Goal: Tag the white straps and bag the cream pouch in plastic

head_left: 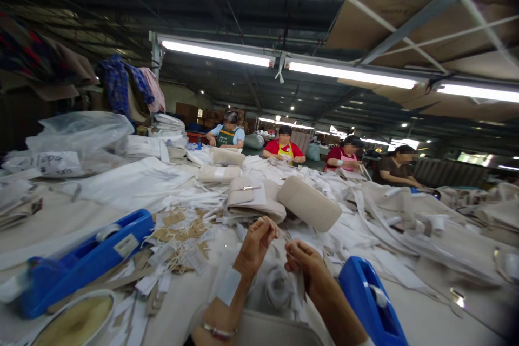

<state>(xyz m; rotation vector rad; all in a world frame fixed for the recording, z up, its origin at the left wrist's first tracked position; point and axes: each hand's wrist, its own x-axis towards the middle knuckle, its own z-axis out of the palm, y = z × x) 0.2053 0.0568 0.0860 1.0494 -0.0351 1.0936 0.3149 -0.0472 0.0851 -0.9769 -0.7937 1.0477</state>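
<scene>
I am viewing a garment workroom through the head camera, with fluorescent tube lights [217,53] running beneath a dark ceiling. A long fabric-covered worktable [430,313] is stretching away from me toward a row of co-workers [284,146], who are seated at its far side, their hands apart from the pair in the foreground. A large clear plastic bag [81,132] is lying at the far left, while white fabric strips [357,211] are sprawling across the middle of the table. A cream padded panel [308,204] is resting beyond the hands. Two blue tape dispensers are flanking the work area: the left dispenser [85,259] is sitting near a scatter of kraft hang tags [178,232], and the right dispenser [367,297] is standing just beside the right hand [306,265]. The left hand [255,246] is raised, its fingertips closing in a narrow pinch on a thin pale strand [281,233], which is hanging above a cream pouch [275,330]. The right hand's fingertips [292,248] are drawn together close by, though I cannot tell whether they are holding the strand. In my judgement, this narrow pinch suits so fine a strand, and raised wrists are keeping it clear of the surrounding clutter.
</scene>
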